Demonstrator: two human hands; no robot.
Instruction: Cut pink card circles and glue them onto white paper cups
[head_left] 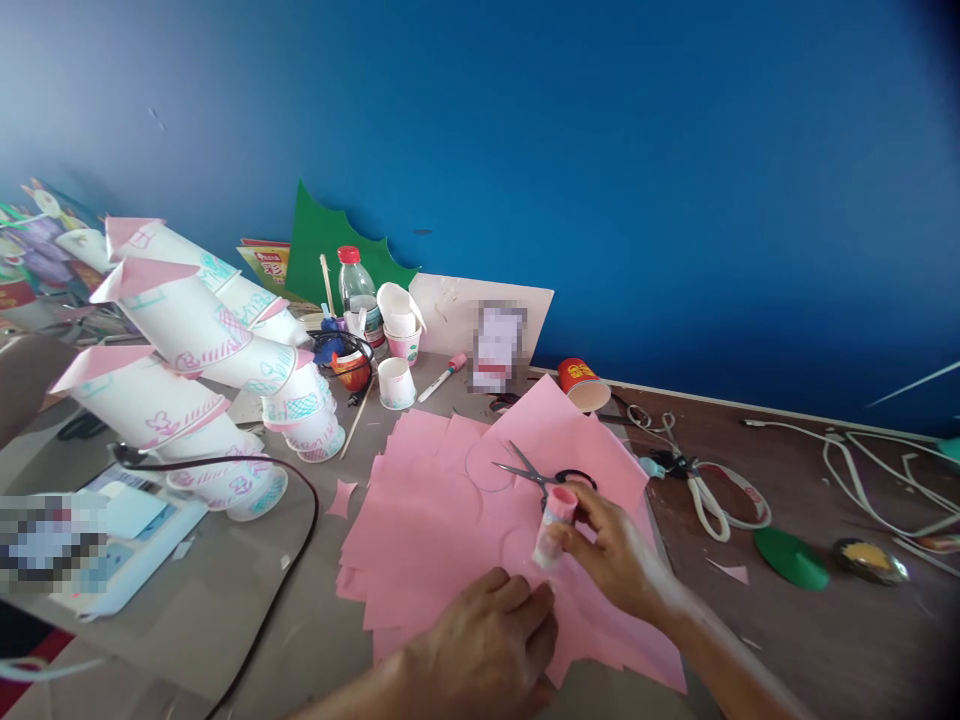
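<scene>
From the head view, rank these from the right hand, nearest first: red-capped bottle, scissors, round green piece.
1. Scissors: on the pink paper, just beyond the right hand.
2. Round green piece: off to its right.
3. Red-capped bottle: far back, left.

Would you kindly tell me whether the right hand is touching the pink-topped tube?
Touching: the head view shows the right hand holding the pink-topped tube, with the thumb against its side.

A blue wall (615,150) stands behind the far edge of the table (832,640), lit palest toward the left.
</scene>
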